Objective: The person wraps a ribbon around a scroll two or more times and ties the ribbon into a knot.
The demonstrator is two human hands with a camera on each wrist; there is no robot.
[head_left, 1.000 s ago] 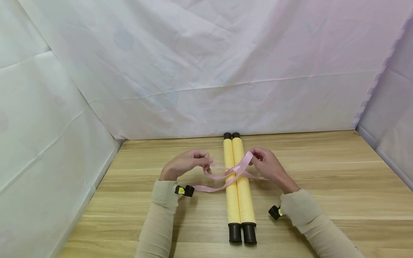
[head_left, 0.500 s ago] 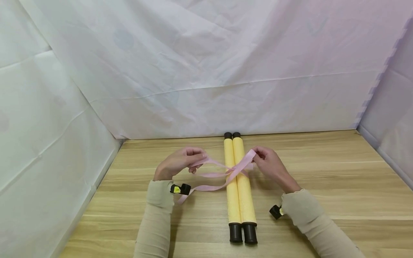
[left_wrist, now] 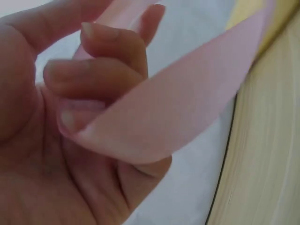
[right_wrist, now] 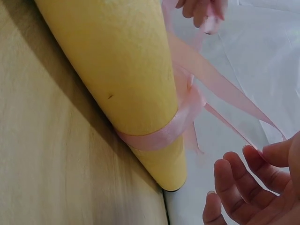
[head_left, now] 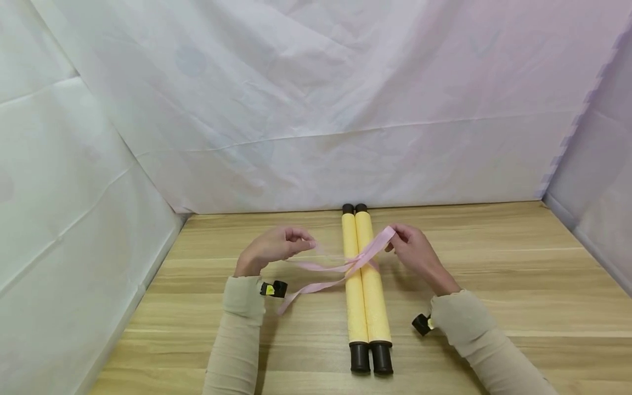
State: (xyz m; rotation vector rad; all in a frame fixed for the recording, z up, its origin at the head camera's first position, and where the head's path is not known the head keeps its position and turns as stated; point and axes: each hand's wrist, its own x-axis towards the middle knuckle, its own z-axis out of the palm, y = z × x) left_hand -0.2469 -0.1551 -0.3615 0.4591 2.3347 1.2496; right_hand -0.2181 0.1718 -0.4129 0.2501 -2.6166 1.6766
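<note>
Two yellow rods (head_left: 373,307) with black end caps lie side by side on the table, pointing away from me. A pink ribbon (head_left: 316,287) circles them near the middle; in the right wrist view the ribbon band (right_wrist: 154,139) crosses one rod's surface. Left of the rods, my left hand (head_left: 274,251) pinches one strand between thumb and index finger. Another stretch of ribbon (left_wrist: 183,98) runs across its curled lower fingers in the left wrist view. To the right, my right hand (head_left: 418,255) pinches a raised ribbon loop with thumb and index finger. One loose end hangs left.
The wood-grain table (head_left: 494,263) extends to both sides of the rods. A white cloth wall (head_left: 316,164) stands behind, close to the rods' far ends, with further white walls left and right. Each wrist carries a small black camera (head_left: 279,289).
My left hand has shifted left, drawing its strand out from the rods. The right hand has moved slightly right with the loop, and the ribbon tail on the left has swung downward.
</note>
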